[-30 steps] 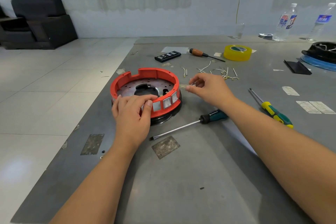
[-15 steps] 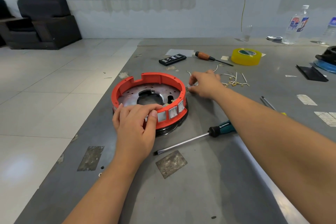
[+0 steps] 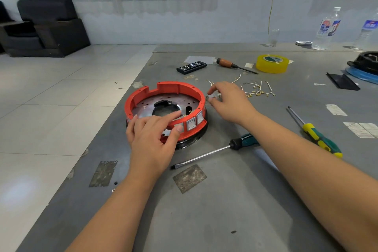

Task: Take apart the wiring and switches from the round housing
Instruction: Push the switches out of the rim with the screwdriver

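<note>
The round red housing (image 3: 163,92) sits on the grey table (image 3: 225,200), with a perforated metal plate inside it. Two white rocker switches (image 3: 194,121) remain in its front right wall. My left hand (image 3: 151,139) grips the near rim, thumb on the outer face and fingers over the top edge. My right hand (image 3: 231,102) hovers just right of the housing with its fingers spread. A small removed switch (image 3: 213,97) lies on the table between that hand's thumb and index finger. Cut wire pieces with brass terminals (image 3: 257,90) are scattered behind the right hand.
A teal-handled screwdriver (image 3: 243,141) lies in front of the housing, a yellow-green one (image 3: 319,135) to the right, and a wooden-handled one (image 3: 229,64) at the back. A yellow tape roll (image 3: 272,63), a black bit case (image 3: 191,67) and bottles (image 3: 327,28) stand farther back. The table's left edge drops to tiled floor.
My right hand carried the small switch away from the housing rim, lowered it to the table and spread its fingers. My left hand stayed on the near rim.
</note>
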A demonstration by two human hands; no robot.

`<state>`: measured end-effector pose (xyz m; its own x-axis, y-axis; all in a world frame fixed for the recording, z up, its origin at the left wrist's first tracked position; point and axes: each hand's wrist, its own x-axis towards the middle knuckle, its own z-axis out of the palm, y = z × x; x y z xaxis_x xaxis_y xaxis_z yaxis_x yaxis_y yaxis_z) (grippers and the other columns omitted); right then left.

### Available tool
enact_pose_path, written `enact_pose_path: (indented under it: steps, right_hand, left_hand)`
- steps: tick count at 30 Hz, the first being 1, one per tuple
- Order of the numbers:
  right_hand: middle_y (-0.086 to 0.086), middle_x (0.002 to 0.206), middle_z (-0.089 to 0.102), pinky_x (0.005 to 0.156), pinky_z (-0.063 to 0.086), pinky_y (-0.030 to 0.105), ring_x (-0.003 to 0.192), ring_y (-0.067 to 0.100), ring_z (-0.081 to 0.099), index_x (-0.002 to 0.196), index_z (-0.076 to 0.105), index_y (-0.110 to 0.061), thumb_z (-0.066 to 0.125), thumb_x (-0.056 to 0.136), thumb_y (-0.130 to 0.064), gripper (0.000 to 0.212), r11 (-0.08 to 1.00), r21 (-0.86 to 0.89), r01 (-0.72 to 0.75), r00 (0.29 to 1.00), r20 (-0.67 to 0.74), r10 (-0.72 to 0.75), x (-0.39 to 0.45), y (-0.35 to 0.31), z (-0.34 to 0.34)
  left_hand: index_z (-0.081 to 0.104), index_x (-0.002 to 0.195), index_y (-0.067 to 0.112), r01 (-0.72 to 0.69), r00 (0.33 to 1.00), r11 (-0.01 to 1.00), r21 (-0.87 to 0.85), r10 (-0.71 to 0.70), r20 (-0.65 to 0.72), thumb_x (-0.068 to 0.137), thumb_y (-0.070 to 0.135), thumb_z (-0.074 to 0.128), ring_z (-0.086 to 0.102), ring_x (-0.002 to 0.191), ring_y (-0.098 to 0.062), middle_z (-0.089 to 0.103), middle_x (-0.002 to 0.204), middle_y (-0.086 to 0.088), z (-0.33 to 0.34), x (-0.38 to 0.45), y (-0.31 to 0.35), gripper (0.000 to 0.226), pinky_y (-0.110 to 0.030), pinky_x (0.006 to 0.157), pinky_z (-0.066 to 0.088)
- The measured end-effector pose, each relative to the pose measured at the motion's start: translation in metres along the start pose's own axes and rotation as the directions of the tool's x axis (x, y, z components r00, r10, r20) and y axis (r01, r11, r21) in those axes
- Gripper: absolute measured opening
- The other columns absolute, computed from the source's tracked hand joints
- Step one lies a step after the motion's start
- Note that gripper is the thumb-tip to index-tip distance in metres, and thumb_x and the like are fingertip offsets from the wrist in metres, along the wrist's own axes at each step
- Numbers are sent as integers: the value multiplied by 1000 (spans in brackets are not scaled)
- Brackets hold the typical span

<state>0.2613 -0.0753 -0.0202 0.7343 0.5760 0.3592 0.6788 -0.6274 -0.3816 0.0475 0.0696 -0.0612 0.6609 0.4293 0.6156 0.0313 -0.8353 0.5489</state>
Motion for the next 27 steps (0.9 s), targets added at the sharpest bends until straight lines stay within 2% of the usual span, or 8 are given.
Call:
enact_pose_path:
  steps: [3, 6, 9, 12, 14, 19, 23, 27]
  right_hand:
    - [-4, 118, 65, 102, 42, 46, 116, 22, 56, 112, 64, -26, 55, 99, -39, 20, 995, -52, 81, 995, -52, -84, -41, -12, -9]
    - [-6, 110, 65, 96, 42, 42, 107, 20, 59, 108, 64, -28, 40, 102, -49, 33, 958, -247, 143, 988, -20, -152, -79, -18, -13]
    - [-8, 102, 64, 93, 40, 40, 99, 18, 60, 105, 64, -30, 24, 99, -64, 53, 919, -357, 165, 984, -4, -178, -105, -15, -17]
    - [-9, 102, 61, 97, 39, 39, 98, 16, 57, 104, 62, -33, 21, 89, -84, 67, 898, -405, 170, 984, 29, -173, -120, 1, -18]
    - [-9, 101, 54, 95, 39, 39, 99, 16, 54, 101, 56, -34, 23, 82, -92, 69, 904, -387, 179, 984, 90, -156, -124, 11, -16]
    - [-11, 90, 46, 82, 39, 37, 91, 16, 51, 88, 45, -35, 29, 84, -87, 54, 910, -341, 234, 972, 109, -209, -122, 18, -12]
    - [-12, 89, 50, 76, 39, 36, 89, 16, 53, 89, 48, -34, 27, 85, -86, 56, 892, -349, 287, 958, 126, -258, -115, 20, -13]
    - [-10, 86, 56, 71, 41, 34, 87, 16, 56, 93, 57, -31, 21, 87, -84, 64, 865, -358, 350, 937, 152, -316, -104, 23, -15]
  left_hand:
    - [69, 128, 48, -34, 999, 999, 43, 34, -1, 99, 49, 53, 35, 110, 2, 64, 99, 18, 1, -1, 0, 33, -43, 124, 11]
    - [70, 127, 47, -52, 999, 996, 69, 52, -7, 100, 47, 54, 32, 111, 3, 63, 101, 19, 1, -2, 1, 31, -47, 125, 12]
    - [71, 126, 44, -50, 999, 995, 87, 51, -15, 100, 46, 54, 38, 115, -6, 63, 103, 17, 1, -3, 3, 31, -50, 124, 15]
    - [72, 124, 42, -34, 999, 992, 122, 36, -16, 102, 44, 57, 40, 118, -13, 66, 106, 12, 0, -4, 8, 27, -52, 125, 15]
    - [72, 123, 41, -1, 1000, 992, 126, 0, 4, 103, 43, 60, 40, 121, -17, 67, 111, 9, -1, -2, 12, 23, -52, 125, 12]
    - [68, 124, 38, 104, 982, 964, 245, -138, 127, 99, 59, 55, 44, 131, -30, 67, 124, 3, -2, 14, 28, 35, -57, 124, 10]
    - [65, 126, 44, 92, 981, 957, 276, -135, 141, 102, 58, 51, 43, 138, -24, 67, 125, 14, 4, 22, 38, 31, -60, 117, 5]
    - [69, 117, 48, 83, 983, 971, 225, -117, 139, 103, 55, 50, 43, 132, -15, 66, 108, 25, 6, 25, 31, 24, -58, 117, 6]
